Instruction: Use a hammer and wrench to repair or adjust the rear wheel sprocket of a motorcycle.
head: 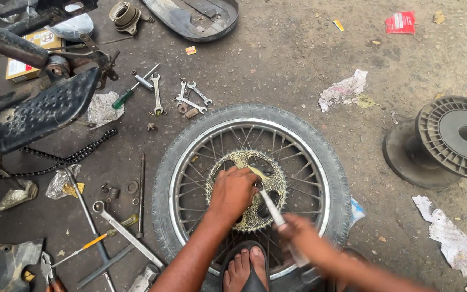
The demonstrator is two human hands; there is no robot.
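Observation:
A spoked motorcycle wheel (pixel 325 162) with its tyre lies flat on the ground. A greasy toothed sprocket (pixel 239 159) sits at its hub. My left hand (pixel 233 190) presses down on the sprocket, fingers curled. My right hand (pixel 305 238) is blurred and grips a long thin tool (pixel 270 204), whose tip meets the sprocket beside my left fingers. My foot in a black sandal (pixel 247 267) rests on the near rim.
Spanners (pixel 190 97) and a screwdriver (pixel 128 93) lie beyond the wheel. A drive chain (pixel 77 157), wheel brace (pixel 101 246), ring spanner (pixel 128 232) and pliers (pixel 47 270) lie left. Motorcycle frame parts (pixel 39 108) stand far left, a black plastic spool (pixel 449 140) right.

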